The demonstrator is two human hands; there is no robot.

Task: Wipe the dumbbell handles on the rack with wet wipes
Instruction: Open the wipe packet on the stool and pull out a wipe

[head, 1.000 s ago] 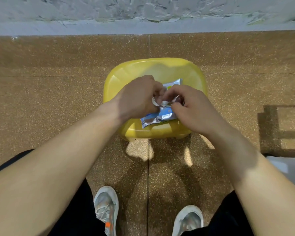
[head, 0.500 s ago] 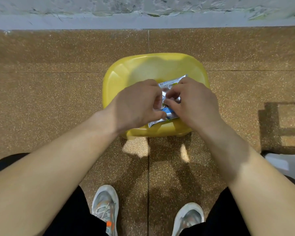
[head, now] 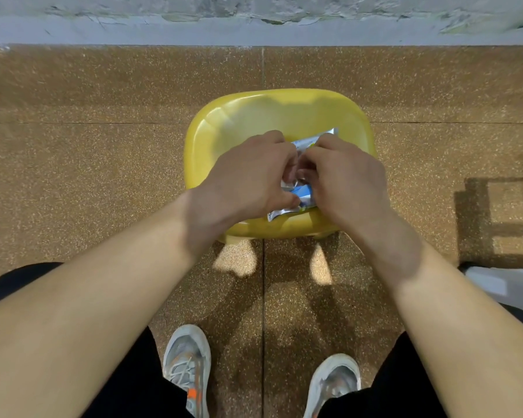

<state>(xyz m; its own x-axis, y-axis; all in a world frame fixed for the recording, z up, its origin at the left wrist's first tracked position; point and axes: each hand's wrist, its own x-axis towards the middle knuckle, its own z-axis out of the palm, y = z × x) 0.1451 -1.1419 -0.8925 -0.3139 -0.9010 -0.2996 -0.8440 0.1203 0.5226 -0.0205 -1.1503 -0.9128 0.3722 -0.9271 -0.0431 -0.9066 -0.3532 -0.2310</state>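
A silver and blue wet wipe packet (head: pixel 296 196) lies on a yellow plastic stool (head: pixel 248 122), mostly covered by both hands. My left hand (head: pixel 248 176) grips the packet's left side with curled fingers. My right hand (head: pixel 343 176) pinches the packet at its middle, fingertips meeting those of the left hand. The packet's silver ends stick out above and below the hands. No dumbbells or rack are in view.
The stool stands on a speckled brown floor (head: pixel 88 146) in front of a grey wall base (head: pixel 254 31). My two grey shoes (head: pixel 186 366) are below the stool. A white object (head: pixel 501 282) sits at the right edge beside a dark shadow.
Both hands have stayed on the packet, with the fingers shifting and drawing closer together over its middle. The packet has turned slightly on the stool.
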